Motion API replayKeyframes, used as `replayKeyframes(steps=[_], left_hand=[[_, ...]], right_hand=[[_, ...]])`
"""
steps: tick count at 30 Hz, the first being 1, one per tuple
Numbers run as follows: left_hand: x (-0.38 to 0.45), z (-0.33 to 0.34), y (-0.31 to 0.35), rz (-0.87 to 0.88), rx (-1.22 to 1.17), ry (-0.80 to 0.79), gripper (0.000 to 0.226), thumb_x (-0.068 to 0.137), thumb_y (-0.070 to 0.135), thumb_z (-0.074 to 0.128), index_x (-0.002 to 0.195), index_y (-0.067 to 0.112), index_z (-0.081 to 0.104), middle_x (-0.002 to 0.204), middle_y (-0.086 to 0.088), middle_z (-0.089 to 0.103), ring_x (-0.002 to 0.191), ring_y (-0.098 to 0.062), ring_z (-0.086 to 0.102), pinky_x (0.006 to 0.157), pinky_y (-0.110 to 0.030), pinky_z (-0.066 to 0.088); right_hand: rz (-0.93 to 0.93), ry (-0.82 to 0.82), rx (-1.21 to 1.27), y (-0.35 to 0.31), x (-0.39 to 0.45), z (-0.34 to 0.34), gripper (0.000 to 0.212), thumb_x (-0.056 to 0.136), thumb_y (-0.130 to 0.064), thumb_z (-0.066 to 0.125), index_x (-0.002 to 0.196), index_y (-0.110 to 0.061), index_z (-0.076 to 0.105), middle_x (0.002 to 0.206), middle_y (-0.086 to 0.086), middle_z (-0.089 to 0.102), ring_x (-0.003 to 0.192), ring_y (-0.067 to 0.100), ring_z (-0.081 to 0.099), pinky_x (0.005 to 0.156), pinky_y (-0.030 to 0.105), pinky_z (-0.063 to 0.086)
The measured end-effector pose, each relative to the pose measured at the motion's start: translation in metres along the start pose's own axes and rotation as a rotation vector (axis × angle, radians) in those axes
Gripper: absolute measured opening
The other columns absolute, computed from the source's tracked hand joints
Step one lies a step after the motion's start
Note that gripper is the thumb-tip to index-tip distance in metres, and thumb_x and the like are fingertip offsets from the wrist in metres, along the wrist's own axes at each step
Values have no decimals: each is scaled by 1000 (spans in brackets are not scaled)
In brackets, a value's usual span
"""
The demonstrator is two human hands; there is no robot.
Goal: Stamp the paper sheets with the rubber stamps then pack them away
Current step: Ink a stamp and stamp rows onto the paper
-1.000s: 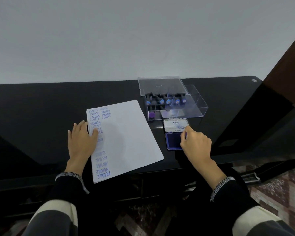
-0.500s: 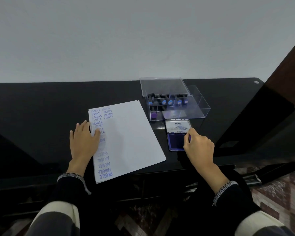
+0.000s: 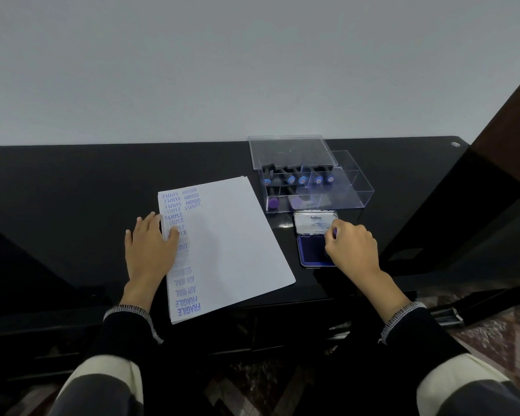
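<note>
While the left hand (image 3: pixel 150 250) lies flat on the paper sheets (image 3: pixel 222 247) at the tabletop's near edge, the right hand (image 3: pixel 350 249) clamps its fingers on a stamp over the ink pad (image 3: pixel 311 253) — inking, likely; next, press it onto blank paper.

A stack of white paper sheets (image 3: pixel 228 244) lies skewed on the black desk, blue stamped words down its left edge. Black-handled rubber stamps with blue and purple faces (image 3: pixel 297 179) lie in rows inside a clear plastic compartment box (image 3: pixel 354 187).
</note>
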State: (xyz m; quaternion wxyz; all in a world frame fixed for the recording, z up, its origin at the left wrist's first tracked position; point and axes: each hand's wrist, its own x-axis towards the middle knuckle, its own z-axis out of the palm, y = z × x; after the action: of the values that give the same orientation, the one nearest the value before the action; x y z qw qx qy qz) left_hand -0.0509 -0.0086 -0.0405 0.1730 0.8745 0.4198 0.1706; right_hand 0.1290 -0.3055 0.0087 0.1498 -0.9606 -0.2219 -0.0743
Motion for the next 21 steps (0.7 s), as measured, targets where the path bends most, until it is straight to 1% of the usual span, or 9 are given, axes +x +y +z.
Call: replayKeyframes(steps=[6, 10, 12, 13, 15, 16, 18, 19, 21], left_hand=[[0, 0, 0, -2, -31, 27, 54, 97, 38, 46, 142, 8, 39, 151, -9, 36, 145, -26, 21, 118, -47, 10], [2, -2, 1, -20, -71, 76, 47, 92, 37, 53, 133, 13, 50, 144, -6, 45, 139, -25, 32, 116, -48, 15], [2, -4, 2, -34, -96, 86, 43, 91, 36, 53, 128, 15, 52, 141, -5, 48, 136, -24, 35, 114, -47, 17], [2, -4, 3, -36, -99, 87, 41, 91, 35, 53, 127, 15, 52, 140, -4, 48, 135, -24, 36, 114, -47, 17], [1, -5, 5, -40, -96, 88, 38, 91, 34, 53, 125, 16, 52, 138, -4, 48, 134, -24, 35, 112, -46, 17], [0, -6, 5, -39, -95, 90, 37, 91, 33, 53, 125, 16, 52, 138, -4, 48, 134, -23, 35, 112, -45, 17], [-2, -7, 7, -34, -98, 97, 36, 92, 32, 53, 125, 16, 51, 136, -3, 49, 133, -22, 36, 111, -43, 17], [-2, -7, 7, -29, -100, 103, 35, 92, 31, 52, 124, 17, 50, 134, -2, 49, 131, -21, 36, 111, -42, 18], [-2, -8, 8, -22, -95, 111, 36, 92, 31, 51, 125, 19, 48, 132, 0, 49, 130, -19, 37, 110, -40, 18]], right_hand=[[-6, 135, -11, 0, -18, 5, 17, 93, -17, 48, 82, -6, 55, 55, 6, 44, 52, 28, 38, 55, 32, 30], [4, 65, -102, -4, -17, -2, 20, 95, -24, 44, 88, -9, 55, 61, 5, 49, 56, 28, 43, 55, 31, 33], [15, 58, -84, -15, -12, -12, 24, 96, -29, 42, 82, -12, 52, 67, 5, 52, 60, 27, 45, 57, 31, 35], [11, 68, -13, -24, -10, -16, 26, 95, -31, 43, 76, -14, 47, 67, 4, 53, 60, 26, 46, 58, 32, 35], [-28, 58, 243, -52, -6, -22, 28, 93, -29, 47, 68, -19, 38, 62, 1, 50, 57, 22, 46, 55, 32, 34], [-52, 25, 408, -69, -2, -23, 26, 92, -26, 49, 69, -19, 37, 61, 1, 48, 57, 20, 46, 54, 33, 34], [-81, -79, 667, -101, 6, -20, 15, 90, -21, 53, 81, -12, 45, 68, 4, 50, 62, 20, 49, 57, 35, 39], [-95, -120, 731, -116, 12, -15, 14, 90, -19, 54, 87, -7, 47, 71, 3, 50, 64, 18, 49, 58, 31, 41], [-145, -171, 776, -143, 26, -4, 16, 88, -18, 59, 89, -5, 50, 71, -1, 48, 61, 11, 44, 52, 16, 38]])
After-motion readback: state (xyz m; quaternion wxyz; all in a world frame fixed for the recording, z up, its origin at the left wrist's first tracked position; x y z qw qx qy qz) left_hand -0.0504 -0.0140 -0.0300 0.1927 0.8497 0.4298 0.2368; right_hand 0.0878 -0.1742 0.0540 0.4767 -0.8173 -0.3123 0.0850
